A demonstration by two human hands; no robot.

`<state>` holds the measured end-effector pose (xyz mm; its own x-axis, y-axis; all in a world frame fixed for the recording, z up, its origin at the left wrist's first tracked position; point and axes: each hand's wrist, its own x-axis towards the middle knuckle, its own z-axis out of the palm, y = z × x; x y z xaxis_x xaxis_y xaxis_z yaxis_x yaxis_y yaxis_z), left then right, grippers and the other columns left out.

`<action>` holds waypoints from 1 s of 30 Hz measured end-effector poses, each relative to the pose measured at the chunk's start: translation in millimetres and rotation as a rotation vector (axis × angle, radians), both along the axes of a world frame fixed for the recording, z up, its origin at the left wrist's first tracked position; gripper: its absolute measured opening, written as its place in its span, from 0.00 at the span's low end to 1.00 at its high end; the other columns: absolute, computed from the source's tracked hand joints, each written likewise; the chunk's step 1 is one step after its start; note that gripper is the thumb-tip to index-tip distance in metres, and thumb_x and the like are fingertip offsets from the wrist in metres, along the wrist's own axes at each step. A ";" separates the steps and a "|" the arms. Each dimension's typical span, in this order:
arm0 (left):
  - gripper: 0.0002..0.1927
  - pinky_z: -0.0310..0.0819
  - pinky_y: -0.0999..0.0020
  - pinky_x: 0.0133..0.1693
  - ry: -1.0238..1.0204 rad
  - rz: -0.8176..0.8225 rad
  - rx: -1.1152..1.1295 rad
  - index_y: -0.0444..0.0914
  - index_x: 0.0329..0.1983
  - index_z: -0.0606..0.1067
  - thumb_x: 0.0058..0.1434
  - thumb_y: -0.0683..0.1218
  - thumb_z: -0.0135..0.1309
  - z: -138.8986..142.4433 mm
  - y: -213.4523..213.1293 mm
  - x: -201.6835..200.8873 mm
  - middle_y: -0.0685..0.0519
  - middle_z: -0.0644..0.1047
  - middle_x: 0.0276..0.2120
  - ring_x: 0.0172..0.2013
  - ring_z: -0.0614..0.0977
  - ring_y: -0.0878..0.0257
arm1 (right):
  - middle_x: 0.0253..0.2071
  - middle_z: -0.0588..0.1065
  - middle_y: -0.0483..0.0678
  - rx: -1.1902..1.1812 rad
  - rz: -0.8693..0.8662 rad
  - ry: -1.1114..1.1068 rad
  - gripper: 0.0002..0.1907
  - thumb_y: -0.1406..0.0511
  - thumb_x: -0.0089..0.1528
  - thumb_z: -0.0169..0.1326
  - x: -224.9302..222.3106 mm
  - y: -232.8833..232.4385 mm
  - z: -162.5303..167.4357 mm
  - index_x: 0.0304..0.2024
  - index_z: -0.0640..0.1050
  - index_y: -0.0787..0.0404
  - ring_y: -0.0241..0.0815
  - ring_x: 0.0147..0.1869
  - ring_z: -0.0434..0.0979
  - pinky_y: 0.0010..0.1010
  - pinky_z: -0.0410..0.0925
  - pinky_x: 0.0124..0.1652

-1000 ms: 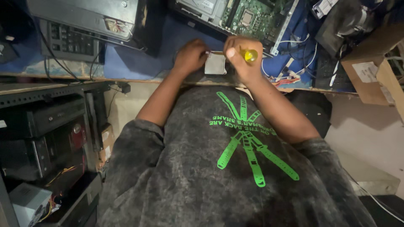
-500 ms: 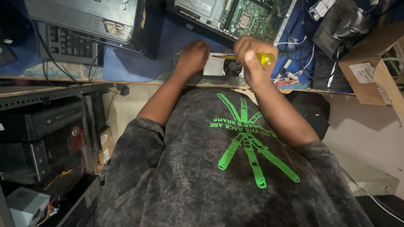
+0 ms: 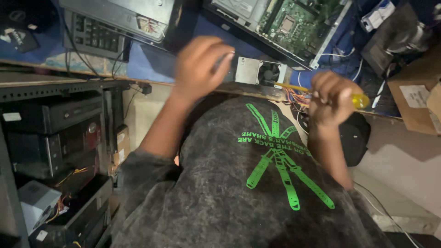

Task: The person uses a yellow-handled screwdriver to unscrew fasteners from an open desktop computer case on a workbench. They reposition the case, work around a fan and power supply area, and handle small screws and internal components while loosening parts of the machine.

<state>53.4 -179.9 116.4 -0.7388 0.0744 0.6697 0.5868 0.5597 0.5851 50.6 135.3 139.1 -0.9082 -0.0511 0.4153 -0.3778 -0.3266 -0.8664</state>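
A: Right hand (image 3: 331, 98)?

B: Grip clenched around a yellow-handled screwdriver (image 3: 321, 90). Shaft runs left toward a small grey metal unit with a round fan (image 3: 260, 72); the tip sits at or just beside its lower right corner, contact unclear. The handle end sticks out to the right of the fist.

A: Where is that unit?

B: Near edge of the counter (image 3: 151, 64), which has a blue cover. Red and yellow wires (image 3: 297, 97) spill from under it over the edge, beside the right hand.

A: Left hand (image 3: 202, 64)?

B: Raised over the counter just left of the fan unit, motion-blurred. Fingers curled loosely, grip released, nothing in it that I can make out. Cannot tell if the fingertips touch the unit.

A: Surroundings?

B: Open computer case with a green circuit board (image 3: 294, 23) behind the unit. Black keyboard (image 3: 94, 36) far left, with another grey case (image 3: 124, 14) above it. Cardboard box (image 3: 415, 103) at the right. Stacked dark computer cases on shelves (image 3: 50, 133) below left. The person wears a dark grey shirt with a green print (image 3: 280, 160).
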 end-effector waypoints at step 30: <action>0.05 0.60 0.70 0.33 0.017 0.493 0.211 0.35 0.43 0.82 0.75 0.42 0.62 -29.5 -152.9 9.6 0.54 0.74 0.36 0.32 0.71 0.67 | 0.18 0.58 0.46 -0.051 -0.024 -0.190 0.25 0.56 0.72 0.50 48.6 19.0 -57.8 0.24 0.59 0.56 0.40 0.24 0.59 0.33 0.58 0.33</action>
<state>63.0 -332.8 86.9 -0.6409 -0.4164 0.6448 0.2946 0.6423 0.7076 99.2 154.2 81.4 -0.9712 -0.0121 0.2379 -0.2172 -0.3649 -0.9054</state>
